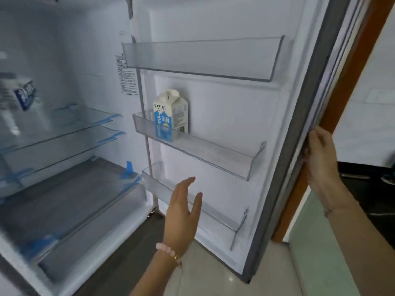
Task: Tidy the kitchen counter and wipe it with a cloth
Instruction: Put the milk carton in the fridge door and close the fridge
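A fridge stands open in front of me. A white and blue milk carton (171,115) stands upright at the left end of the middle door shelf (213,153). My left hand (183,208) is open, fingers apart, in front of the lower door shelf (162,189) and below the carton, touching nothing. My right hand (320,159) grips the outer edge of the fridge door (299,133). The counter and any cloth are out of view.
The top door shelf (203,58) holds nothing. Glass shelves (64,129) with blue tape fill the fridge body, and a blurred blue and white packet (23,95) sits at upper left. Pale floor tiles (213,280) lie below; a wooden door frame (346,99) is on the right.
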